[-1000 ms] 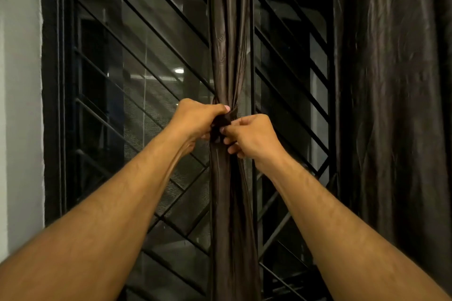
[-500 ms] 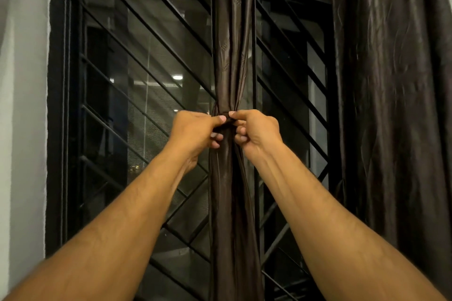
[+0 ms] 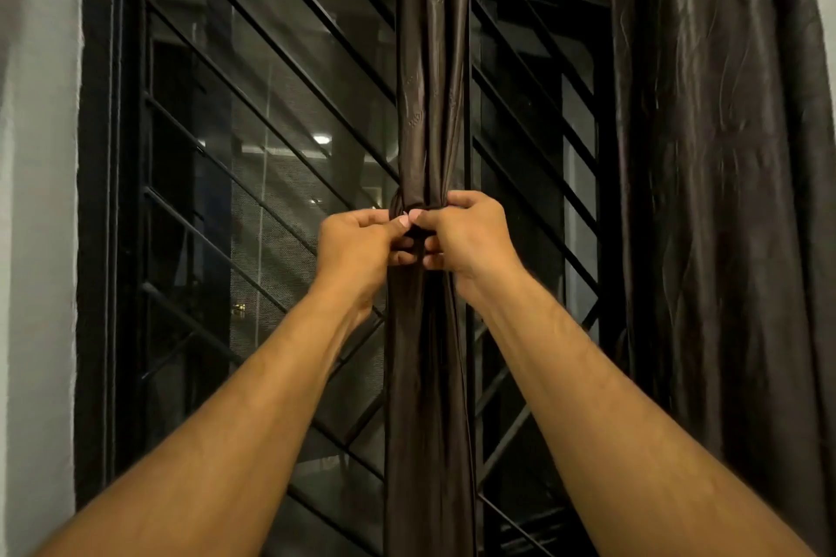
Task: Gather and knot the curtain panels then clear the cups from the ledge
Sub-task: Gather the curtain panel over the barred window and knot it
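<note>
A dark brown curtain panel [image 3: 429, 59] hangs gathered into a narrow rope down the middle of the window. At mid height it is cinched into a knot [image 3: 416, 206]. My left hand [image 3: 357, 246] pinches the fabric at the knot from the left, thumb on top. My right hand [image 3: 466, 235] grips the same knot from the right, fingers curled round the bunched cloth. Both thumbs meet at the front of the knot. A second brown curtain panel [image 3: 724, 194] hangs loose at the right. No cups or ledge are in view.
Behind the curtain is a black window frame with a diagonal metal grille [image 3: 271, 113] and dark glass. A white wall [image 3: 36, 240] borders the window on the left.
Both hands have shifted slightly upward and closer together on the knot, and the view has tilted up. The cinched wrap of fabric now shows above my thumbs.
</note>
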Tool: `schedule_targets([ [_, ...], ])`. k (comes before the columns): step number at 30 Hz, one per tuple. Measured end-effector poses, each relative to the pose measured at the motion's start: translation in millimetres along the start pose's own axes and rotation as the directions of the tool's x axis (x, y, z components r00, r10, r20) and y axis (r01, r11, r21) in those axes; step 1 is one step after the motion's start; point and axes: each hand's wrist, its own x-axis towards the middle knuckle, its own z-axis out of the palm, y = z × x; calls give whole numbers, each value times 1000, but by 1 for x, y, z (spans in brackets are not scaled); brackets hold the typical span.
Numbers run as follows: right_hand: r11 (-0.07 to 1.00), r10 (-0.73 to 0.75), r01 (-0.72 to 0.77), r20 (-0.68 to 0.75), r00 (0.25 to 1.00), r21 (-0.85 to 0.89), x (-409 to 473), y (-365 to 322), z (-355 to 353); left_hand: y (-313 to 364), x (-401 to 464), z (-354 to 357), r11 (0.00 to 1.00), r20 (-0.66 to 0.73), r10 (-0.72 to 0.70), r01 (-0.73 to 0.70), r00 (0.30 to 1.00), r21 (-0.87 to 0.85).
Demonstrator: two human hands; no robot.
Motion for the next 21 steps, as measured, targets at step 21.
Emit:
schedule_targets([
  [21,654,-463,434,126,878,-619,14,4,-19,6,1,-7,997,73,70,-72,995,28],
])
